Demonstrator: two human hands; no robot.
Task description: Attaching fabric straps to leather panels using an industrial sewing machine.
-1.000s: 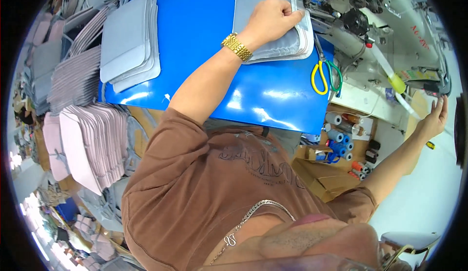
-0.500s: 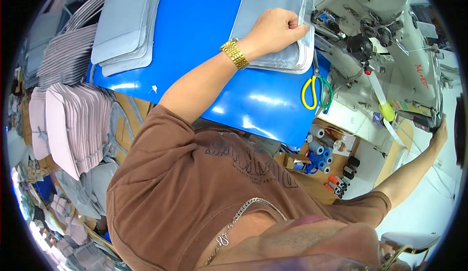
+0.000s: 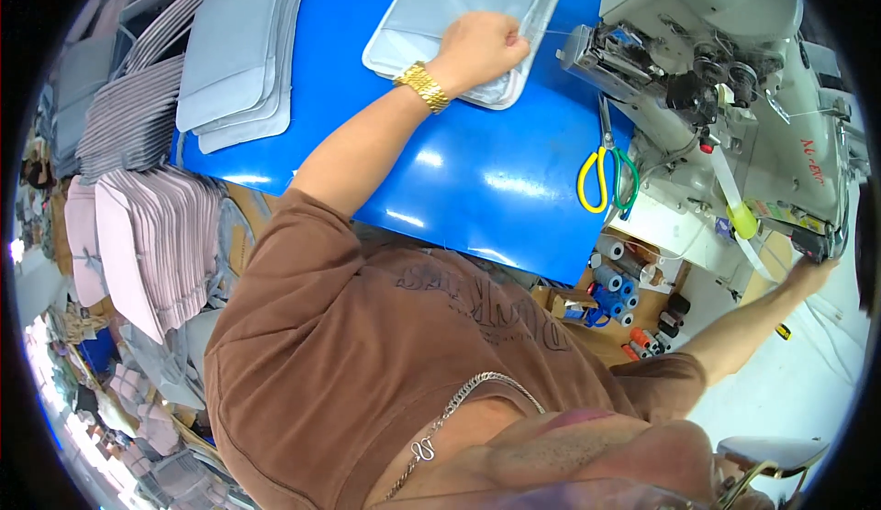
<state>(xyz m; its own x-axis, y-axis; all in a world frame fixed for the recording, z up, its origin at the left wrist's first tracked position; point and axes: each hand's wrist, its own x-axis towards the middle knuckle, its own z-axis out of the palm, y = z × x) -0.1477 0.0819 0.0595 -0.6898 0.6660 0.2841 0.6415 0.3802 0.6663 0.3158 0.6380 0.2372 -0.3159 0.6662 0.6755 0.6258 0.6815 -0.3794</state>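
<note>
My left hand (image 3: pixel 482 51), with a gold watch band at the wrist, is closed on the right edge of a grey fabric panel (image 3: pixel 431 1) with rounded corners and a pocket-like layer. The panel lies tilted over the blue table (image 3: pixel 440 180), apart from the sewing machine (image 3: pixel 734 42). A thin thread runs from the panel's edge to the machine's sewing end. At the machine's far right end, my right hand (image 3: pixel 812 276) is by a dark wheel-like part; its fingers are mostly hidden. Scissors (image 3: pixel 606 166) with one yellow and one green handle lie between table and machine.
A pile of grey panels (image 3: pixel 234 51) sits at the table's left. Beyond it stand stacked grey pieces (image 3: pixel 128 120) and pink pieces (image 3: pixel 151 244). Thread spools (image 3: pixel 624 294) in several colours are below the table's right edge.
My left hand has drawn the grey panel leftward, away from the machine, and the panel has turned. My right hand has shifted a little down and left at the machine's end.
</note>
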